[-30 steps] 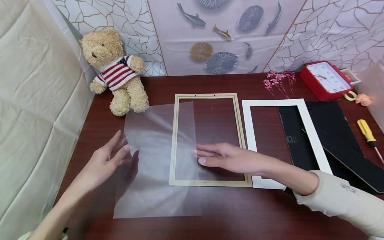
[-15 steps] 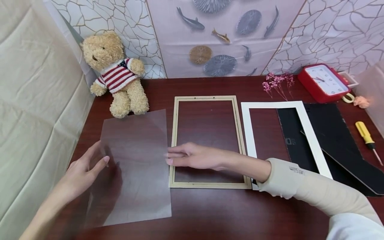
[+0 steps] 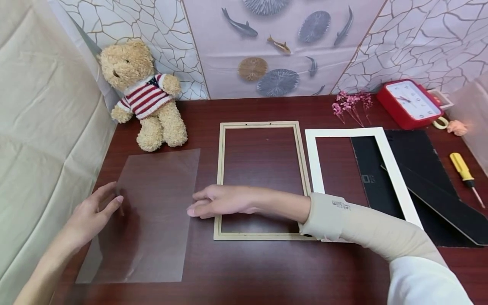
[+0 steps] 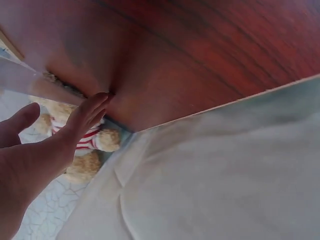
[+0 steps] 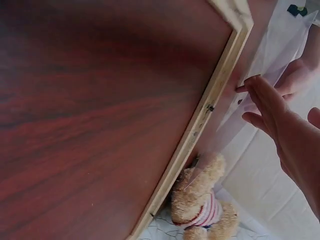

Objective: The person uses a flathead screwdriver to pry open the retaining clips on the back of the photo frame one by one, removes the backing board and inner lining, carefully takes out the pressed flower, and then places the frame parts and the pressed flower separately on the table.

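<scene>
A clear plastic sheet spans the space between my hands, over the left part of the dark red wooden table. My left hand is at the sheet's left edge, its thumb apart from its fairly straight fingers, as the left wrist view also shows. At the opposite edge, my right hand reaches across a pale wooden picture frame, fingertips touching or very near the sheet. The right wrist view shows its fingers extended. Whether the sheet lies fully on the table, I cannot tell.
A teddy bear sits behind the sheet. Right of the frame lie a white mat, black backing boards and a yellow-handled screwdriver. Pink dried flowers and a red clock are at the back right.
Both hands have moved left with the clear sheet, from overlapping the wooden frame to the table left of it. The sheet has come lower and nearer the table.
</scene>
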### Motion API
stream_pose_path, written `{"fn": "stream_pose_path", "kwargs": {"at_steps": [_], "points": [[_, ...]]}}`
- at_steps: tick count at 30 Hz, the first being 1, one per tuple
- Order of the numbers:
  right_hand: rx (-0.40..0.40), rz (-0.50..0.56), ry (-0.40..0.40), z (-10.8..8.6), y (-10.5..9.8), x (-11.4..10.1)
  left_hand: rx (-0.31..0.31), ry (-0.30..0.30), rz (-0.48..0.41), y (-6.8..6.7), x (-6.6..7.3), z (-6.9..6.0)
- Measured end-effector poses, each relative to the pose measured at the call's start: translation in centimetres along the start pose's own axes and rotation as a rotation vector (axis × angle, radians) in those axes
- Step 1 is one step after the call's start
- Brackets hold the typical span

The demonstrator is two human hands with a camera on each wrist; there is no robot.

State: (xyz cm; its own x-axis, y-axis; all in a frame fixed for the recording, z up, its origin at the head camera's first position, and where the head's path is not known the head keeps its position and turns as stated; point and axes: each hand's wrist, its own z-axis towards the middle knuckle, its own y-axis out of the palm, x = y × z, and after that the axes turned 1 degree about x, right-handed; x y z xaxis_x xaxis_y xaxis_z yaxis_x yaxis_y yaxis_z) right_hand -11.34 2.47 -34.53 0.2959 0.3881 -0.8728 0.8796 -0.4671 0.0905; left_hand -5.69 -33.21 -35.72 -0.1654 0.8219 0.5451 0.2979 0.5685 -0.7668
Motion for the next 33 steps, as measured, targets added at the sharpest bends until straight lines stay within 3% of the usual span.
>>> {"fn": "stream_pose_path", "kwargs": {"at_steps": [5, 11, 15, 21, 25, 29, 31, 33], "points": [[0.01, 0.118, 0.045, 1.8, -0.4, 0.0, 0.036, -0.005, 0.03, 0.0, -1.4, 0.8], [0.004, 0.074, 0.039, 3.2, -1.0, 0.4, 0.127, 0.012, 0.118, 1.1, -3.3, 2.4], [0.002, 0.05, 0.024, 3.7, -1.1, 0.7, 0.165, 0.062, 0.059, 2.1, -3.3, 2.9], [0.022, 0.003, 0.025, 3.8, -1.0, 0.6, 0.27, 0.16, 0.157, 3.7, -2.5, 3.0], [0.041, -0.079, 0.023, 3.8, -0.9, 0.4, 0.338, 0.231, 0.204, 5.1, -1.9, 3.1], [0.048, -0.135, 0.003, 3.8, -0.8, 0.3, 0.417, 0.241, 0.239, 5.9, -1.8, 3.1], [0.053, -0.227, -0.02, 3.1, -0.8, 0.1, 0.439, 0.248, 0.252, 6.1, -2.0, 3.0], [0.05, -0.387, -0.062, 1.4, -0.8, -0.3, 0.447, 0.255, 0.256, 6.4, -2.3, 2.9]]}}
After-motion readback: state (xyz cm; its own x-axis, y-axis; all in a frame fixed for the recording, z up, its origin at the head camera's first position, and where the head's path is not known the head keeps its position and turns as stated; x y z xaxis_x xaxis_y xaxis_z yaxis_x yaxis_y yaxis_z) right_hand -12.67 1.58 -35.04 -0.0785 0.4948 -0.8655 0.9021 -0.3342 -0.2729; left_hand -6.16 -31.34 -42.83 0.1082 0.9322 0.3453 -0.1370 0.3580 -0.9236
